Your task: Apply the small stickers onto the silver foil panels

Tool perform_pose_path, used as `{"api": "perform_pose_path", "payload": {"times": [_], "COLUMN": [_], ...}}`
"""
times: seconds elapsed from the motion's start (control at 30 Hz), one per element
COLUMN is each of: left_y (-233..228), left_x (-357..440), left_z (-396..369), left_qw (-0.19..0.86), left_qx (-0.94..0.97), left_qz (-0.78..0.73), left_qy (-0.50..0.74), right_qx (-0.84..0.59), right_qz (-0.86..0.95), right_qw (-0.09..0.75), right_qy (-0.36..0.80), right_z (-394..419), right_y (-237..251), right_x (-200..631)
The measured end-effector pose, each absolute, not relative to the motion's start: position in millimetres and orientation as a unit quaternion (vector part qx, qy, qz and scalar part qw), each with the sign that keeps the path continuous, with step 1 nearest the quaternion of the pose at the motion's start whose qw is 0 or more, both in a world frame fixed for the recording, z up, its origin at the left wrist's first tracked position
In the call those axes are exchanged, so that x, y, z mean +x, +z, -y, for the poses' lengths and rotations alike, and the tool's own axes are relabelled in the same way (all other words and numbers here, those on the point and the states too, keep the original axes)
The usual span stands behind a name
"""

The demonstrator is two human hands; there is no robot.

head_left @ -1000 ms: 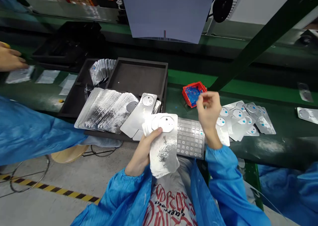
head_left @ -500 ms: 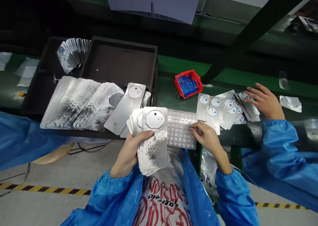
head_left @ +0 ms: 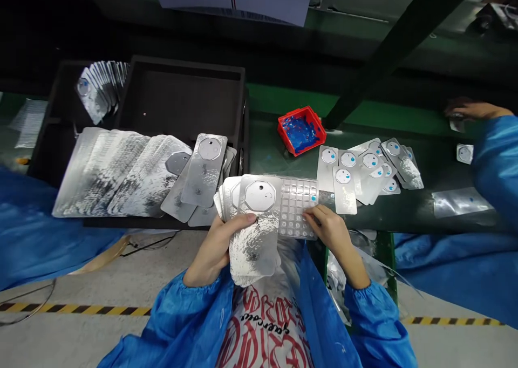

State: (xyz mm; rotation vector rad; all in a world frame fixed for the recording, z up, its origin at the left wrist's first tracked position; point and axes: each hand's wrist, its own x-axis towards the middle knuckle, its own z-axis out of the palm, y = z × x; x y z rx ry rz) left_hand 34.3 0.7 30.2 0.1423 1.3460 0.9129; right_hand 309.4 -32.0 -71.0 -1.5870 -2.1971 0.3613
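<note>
My left hand [head_left: 216, 244] grips a fanned stack of silver foil pouches [head_left: 253, 227], each with an octagonal white sticker near the top. My right hand [head_left: 329, 227] rests its fingertips on the right edge of a clear sheet of small round stickers [head_left: 297, 209] that lies at the table's front edge beside the stack. Both arms wear blue sleeves.
A long fan of silver pouches [head_left: 121, 171] lies over a black tray [head_left: 182, 98]. A red bin [head_left: 301, 130] holds blue scraps. Pouches with blue-dotted stickers [head_left: 364, 171] lie to the right on the green table [head_left: 404, 211]. A co-worker's hand [head_left: 471, 110] reaches at far right.
My right hand came down from near the red bin to the sticker sheet. The co-worker's hand left the pile of dotted pouches and drew back to the far right.
</note>
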Motion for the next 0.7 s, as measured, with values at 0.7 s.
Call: {"api": "perform_pose_path", "payload": {"times": [0.7], "left_y": [6], "left_x": [58], "left_z": [15], "left_qw": [0.571], "left_qx": [0.339], "left_qz": [-0.573], "left_qy": [0.48], "right_qx": [-0.532], "right_qz": [0.433], "right_qw": [0.517], "right_qy": [0.513], "right_z": [-2], "right_y": [13], "right_x": [220]}}
